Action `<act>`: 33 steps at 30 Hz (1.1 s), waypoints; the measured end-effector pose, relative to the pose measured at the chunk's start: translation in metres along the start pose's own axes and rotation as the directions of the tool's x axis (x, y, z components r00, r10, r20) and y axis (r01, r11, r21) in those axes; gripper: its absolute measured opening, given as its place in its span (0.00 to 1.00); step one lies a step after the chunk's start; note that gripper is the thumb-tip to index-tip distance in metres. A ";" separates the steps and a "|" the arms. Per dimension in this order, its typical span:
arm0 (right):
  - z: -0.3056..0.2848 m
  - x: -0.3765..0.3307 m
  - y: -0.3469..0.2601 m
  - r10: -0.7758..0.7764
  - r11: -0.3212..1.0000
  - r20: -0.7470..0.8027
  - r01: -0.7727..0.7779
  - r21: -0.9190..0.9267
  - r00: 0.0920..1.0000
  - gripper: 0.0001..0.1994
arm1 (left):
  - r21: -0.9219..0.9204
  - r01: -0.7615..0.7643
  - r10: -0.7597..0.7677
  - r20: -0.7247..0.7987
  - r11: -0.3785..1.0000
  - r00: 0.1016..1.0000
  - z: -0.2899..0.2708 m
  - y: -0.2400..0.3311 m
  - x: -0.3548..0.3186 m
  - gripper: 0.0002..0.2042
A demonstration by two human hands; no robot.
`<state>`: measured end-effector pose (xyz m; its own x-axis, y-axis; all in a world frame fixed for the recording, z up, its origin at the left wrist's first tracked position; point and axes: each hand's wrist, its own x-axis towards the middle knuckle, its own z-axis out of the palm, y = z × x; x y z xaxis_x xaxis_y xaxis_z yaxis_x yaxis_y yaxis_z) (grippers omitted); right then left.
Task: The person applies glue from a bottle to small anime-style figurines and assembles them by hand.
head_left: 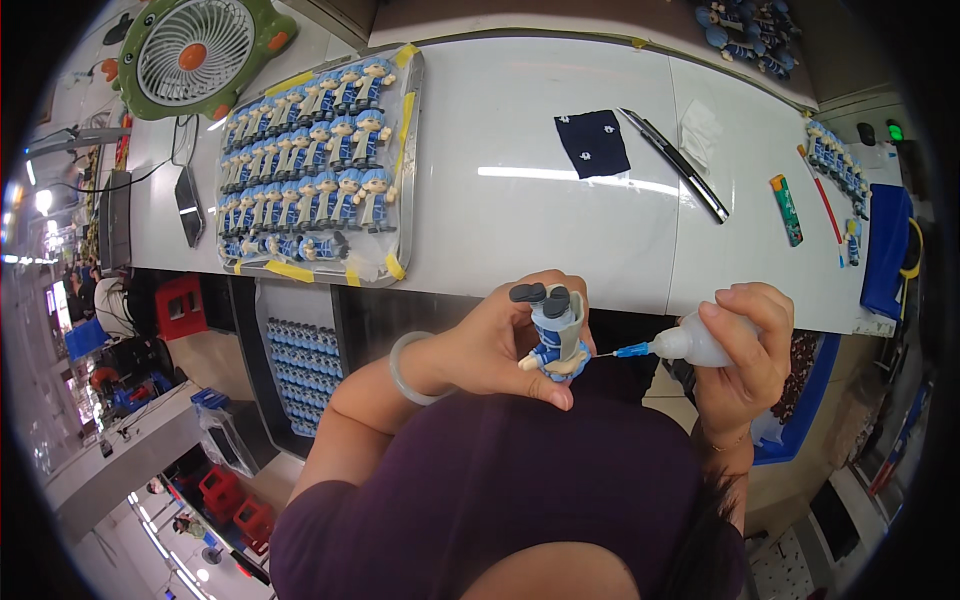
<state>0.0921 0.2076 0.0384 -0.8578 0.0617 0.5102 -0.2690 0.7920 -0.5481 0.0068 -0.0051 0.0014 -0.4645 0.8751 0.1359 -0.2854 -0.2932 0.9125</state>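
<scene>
Upside down in my left hand (pixel 500 345) is a small figurine (pixel 556 330) with dark boots, a blue outfit and a pale cape. My thumb and fingers close round its body, and its blue head points down. My right hand (pixel 750 350) grips a white squeeze bottle (pixel 705 340) fitted with a blue needle tip (pixel 632 350). The thin needle reaches left to the figurine's head; whether it touches cannot be told. Both hands are just in front of the table's near edge.
A tray (pixel 408 150) of similar figurines stands on the white table (pixel 470 220), beside a green fan (pixel 190 55). A dark cloth (pixel 592 143), a utility knife (pixel 675 165), a white tissue (pixel 700 133) and a green lighter (pixel 786 210) lie to the right. More figurines (pixel 838 165) line the right edge.
</scene>
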 end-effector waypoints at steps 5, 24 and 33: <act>-0.005 0.002 -0.003 -0.037 0.996 0.015 0.038 -0.081 0.999 0.19 | -0.233 0.179 -0.186 -0.010 0.956 0.982 0.006 0.004 -0.001 0.24; -0.008 0.005 -0.007 -0.092 0.977 0.064 0.103 -0.189 0.994 0.16 | -0.183 0.178 -0.182 -0.005 0.967 0.983 0.003 0.001 -0.001 0.25; -0.011 0.007 -0.011 -0.115 0.966 0.076 0.130 -0.224 0.990 0.14 | -0.164 0.195 -0.196 0.012 0.967 0.981 0.001 0.001 -0.001 0.26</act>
<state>0.0939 0.2057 0.0552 -0.8520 -0.0764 0.5180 -0.2728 0.9091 -0.3147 0.0085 -0.0059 0.0022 -0.3897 0.9200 -0.0408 -0.5039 -0.1759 0.8457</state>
